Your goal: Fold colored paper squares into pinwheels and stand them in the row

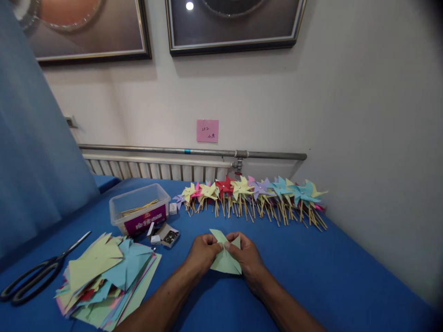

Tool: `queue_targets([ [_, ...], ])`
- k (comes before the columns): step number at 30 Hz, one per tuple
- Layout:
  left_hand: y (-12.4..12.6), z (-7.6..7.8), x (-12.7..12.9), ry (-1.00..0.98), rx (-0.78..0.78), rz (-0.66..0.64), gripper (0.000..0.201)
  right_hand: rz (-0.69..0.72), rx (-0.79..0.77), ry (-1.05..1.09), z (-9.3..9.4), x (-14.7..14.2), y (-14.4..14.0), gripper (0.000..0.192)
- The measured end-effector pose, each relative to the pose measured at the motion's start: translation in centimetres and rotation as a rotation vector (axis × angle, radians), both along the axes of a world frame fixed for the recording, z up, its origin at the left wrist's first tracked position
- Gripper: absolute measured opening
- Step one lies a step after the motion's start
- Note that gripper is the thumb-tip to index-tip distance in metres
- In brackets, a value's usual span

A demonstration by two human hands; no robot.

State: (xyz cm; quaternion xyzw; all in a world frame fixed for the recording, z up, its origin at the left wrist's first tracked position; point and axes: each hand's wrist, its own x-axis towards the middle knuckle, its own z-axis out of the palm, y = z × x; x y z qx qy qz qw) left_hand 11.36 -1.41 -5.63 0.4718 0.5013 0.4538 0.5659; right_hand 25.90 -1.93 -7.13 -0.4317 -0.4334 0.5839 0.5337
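Observation:
Both my hands meet over a pale green cut paper square (225, 261) on the blue tabletop (311, 272). My left hand (201, 252) pinches its left side, fingers curled over folded corners at the centre. My right hand (247, 256) grips the right side, thumb pressed at the middle where the points gather. Two paper tips stick up between my hands.
A stack of coloured cut paper sheets (107, 276) lies at the left, black scissors (34, 274) beside it. A clear plastic tub (140, 207) holds sticks; a small open box of pins (168, 236) sits nearby. Several finished pinwheels (252, 196) line the wall.

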Motion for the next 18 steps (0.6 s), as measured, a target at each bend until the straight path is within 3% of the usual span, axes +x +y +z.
queue_targets([
  [14,-0.3,0.7,0.1,0.002,-0.02,0.034,0.03,0.009,0.018,-0.07,-0.3,0.2,0.5,0.043],
  [18,-0.5,1.0,0.1,-0.078,-0.038,0.02,0.034,-0.015,0.022,-0.04,0.2,0.1,0.3,0.041],
])
